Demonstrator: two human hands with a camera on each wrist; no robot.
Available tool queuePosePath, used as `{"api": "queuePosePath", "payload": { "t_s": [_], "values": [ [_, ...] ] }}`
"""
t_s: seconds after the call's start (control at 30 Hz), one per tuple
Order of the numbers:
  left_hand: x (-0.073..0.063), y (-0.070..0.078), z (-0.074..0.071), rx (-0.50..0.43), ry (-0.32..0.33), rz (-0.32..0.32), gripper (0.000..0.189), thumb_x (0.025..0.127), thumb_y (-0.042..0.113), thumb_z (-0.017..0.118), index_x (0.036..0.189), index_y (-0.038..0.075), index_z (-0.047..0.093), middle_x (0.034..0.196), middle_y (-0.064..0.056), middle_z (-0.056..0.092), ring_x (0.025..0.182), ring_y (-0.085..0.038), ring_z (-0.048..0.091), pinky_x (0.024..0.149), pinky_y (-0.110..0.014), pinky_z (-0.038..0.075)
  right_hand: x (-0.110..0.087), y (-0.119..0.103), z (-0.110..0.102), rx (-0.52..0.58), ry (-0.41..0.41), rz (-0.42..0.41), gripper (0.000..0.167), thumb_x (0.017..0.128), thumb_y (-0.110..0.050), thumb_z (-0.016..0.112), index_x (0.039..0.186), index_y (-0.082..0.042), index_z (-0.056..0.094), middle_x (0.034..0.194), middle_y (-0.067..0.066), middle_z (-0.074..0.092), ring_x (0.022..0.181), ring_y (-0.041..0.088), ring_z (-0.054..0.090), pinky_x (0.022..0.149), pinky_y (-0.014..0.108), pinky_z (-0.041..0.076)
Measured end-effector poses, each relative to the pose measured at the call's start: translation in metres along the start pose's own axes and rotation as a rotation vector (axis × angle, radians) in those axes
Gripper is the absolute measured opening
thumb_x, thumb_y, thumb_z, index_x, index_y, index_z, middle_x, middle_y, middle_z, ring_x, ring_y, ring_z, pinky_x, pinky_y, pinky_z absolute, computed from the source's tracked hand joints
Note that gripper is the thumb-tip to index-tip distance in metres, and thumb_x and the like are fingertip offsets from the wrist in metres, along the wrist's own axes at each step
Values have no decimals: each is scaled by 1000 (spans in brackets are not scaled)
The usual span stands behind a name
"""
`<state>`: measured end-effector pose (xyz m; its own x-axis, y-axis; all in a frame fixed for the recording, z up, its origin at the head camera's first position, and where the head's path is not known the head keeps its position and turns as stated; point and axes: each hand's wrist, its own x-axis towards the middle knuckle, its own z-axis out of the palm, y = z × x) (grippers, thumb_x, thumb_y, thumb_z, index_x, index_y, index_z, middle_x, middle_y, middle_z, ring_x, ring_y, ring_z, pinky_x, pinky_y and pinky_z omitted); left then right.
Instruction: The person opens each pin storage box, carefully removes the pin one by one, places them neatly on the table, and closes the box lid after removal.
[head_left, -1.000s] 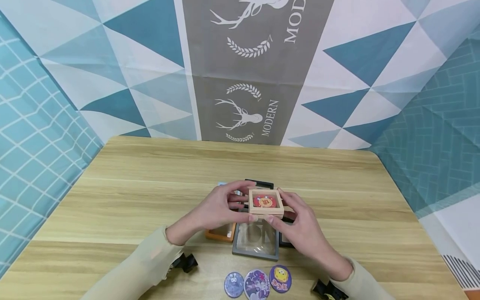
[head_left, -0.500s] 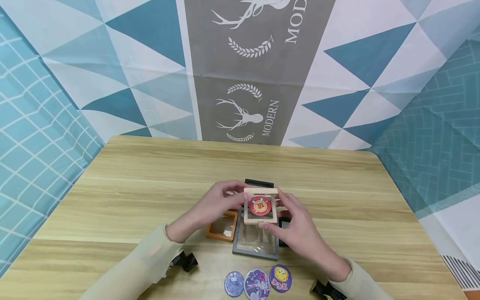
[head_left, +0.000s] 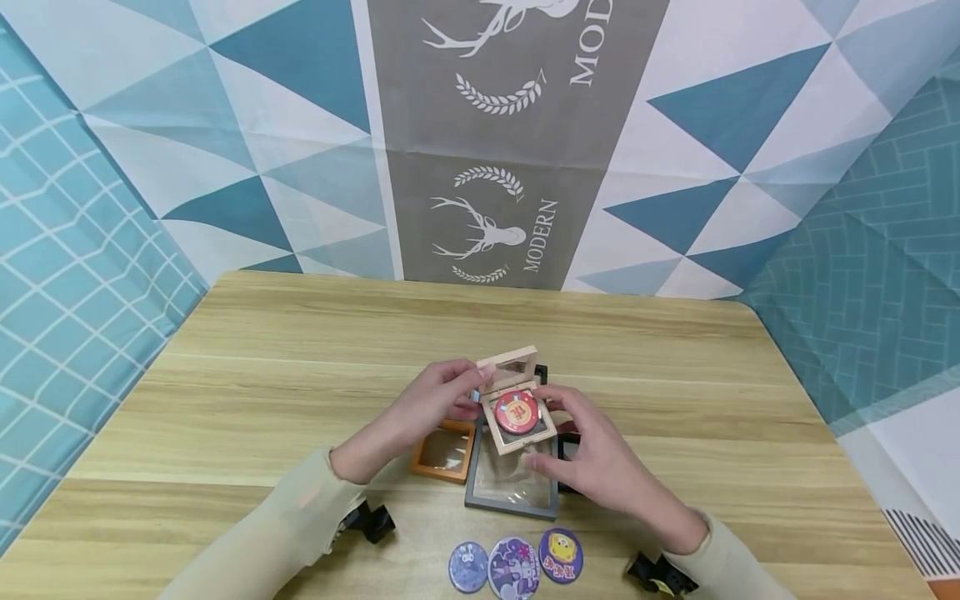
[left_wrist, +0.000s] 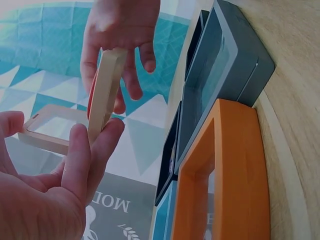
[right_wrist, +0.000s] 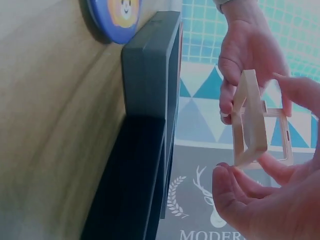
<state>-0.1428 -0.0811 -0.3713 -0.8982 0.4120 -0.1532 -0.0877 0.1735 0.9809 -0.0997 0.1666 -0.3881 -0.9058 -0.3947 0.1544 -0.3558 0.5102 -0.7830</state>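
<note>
A small beige display case (head_left: pixel 497 447) is held above the table, unfolded at its hinge. Its lid (head_left: pixel 529 357) is raised toward the far side, and a red round badge (head_left: pixel 517 412) with a gold centre lies on the film of the nearer half. My left hand (head_left: pixel 435 400) pinches the case on its left side, by the lid and hinge. Fingers and thumb of my right hand (head_left: pixel 600 446) hold the nearer half by its right side. In the left wrist view the nearer half (left_wrist: pixel 107 87) is edge-on between both hands.
Beneath the case lies a larger grey frame (head_left: pixel 512 505), with an orange frame (head_left: pixel 441 476) to its left. Black frames show behind (head_left: pixel 542 375) and at right (head_left: pixel 572 485). Nearer lie three round badges: blue (head_left: pixel 468 568), purple (head_left: pixel 514 570) and yellow-bear (head_left: pixel 561 557).
The case has gone from closed to unfolded, its lid swung up and away to the far side. It has turned slightly, and my left hand has followed the lid.
</note>
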Motion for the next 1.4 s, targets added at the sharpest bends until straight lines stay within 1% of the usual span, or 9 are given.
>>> {"api": "queuePosePath", "payload": {
  "t_s": [0.13,0.3,0.5,0.6,0.73,0.8,0.93,1.23,1.4],
  "values": [
    [-1,-1,3,0,-48,8,46,102,40,53,108,-5,60,112,-18,64,94,-28,69,85,-42,57,-1,1,1,-67,34,-40,55,90,-33,75,138,-17,54,135,0,54,117,18,56,88,37,54],
    [-3,-3,7,48,-95,33,44,101,39,54,109,-4,61,110,-16,65,95,-26,69,85,-40,57,0,3,6,-108,75,-29,47,86,-28,80,129,-20,61,136,0,53,118,21,56,86,42,55],
    [-4,-4,8,67,-95,29,43,100,38,57,110,-4,60,111,-17,65,93,-25,69,85,-40,57,2,3,4,-83,128,-22,34,80,-16,86,105,-20,63,134,6,54,117,24,56,86,45,55],
    [-3,-5,7,74,-88,27,44,100,39,57,109,-3,60,112,-18,65,93,-24,69,84,-38,58,2,2,-1,-79,169,-35,31,79,-11,85,96,-19,61,123,4,60,108,19,58,81,42,55],
    [-1,-5,4,94,-83,27,46,99,42,56,111,-2,60,113,-19,65,94,-24,69,82,-36,58,2,1,-9,-10,157,-8,21,85,-7,80,93,-17,63,97,-2,64,86,13,61,72,33,55],
    [-1,-5,3,119,-72,31,46,99,43,56,111,-1,61,112,-18,65,93,-24,69,81,-37,58,2,0,-15,27,132,14,16,88,-6,76,94,-16,64,90,-4,64,78,13,61,69,30,54],
    [-1,-4,-1,211,-25,50,43,98,46,59,109,5,63,109,-15,66,87,-25,70,77,-41,59,3,0,-28,24,41,21,15,89,-5,75,93,-15,66,89,-3,65,79,15,62,65,31,56],
    [-1,-1,-6,311,16,72,40,97,51,57,107,13,65,106,-9,66,81,-22,66,73,-47,56,0,4,-50,-192,-307,-57,20,85,-5,78,85,-24,71,80,-15,63,71,5,57,61,26,51],
    [-1,-1,-6,320,6,77,39,98,51,57,106,14,65,106,-10,66,83,-20,64,75,-48,56,-2,3,-48,-289,-406,-87,22,82,-6,80,79,-26,72,79,-20,62,68,0,55,59,23,49]
  ]
}}
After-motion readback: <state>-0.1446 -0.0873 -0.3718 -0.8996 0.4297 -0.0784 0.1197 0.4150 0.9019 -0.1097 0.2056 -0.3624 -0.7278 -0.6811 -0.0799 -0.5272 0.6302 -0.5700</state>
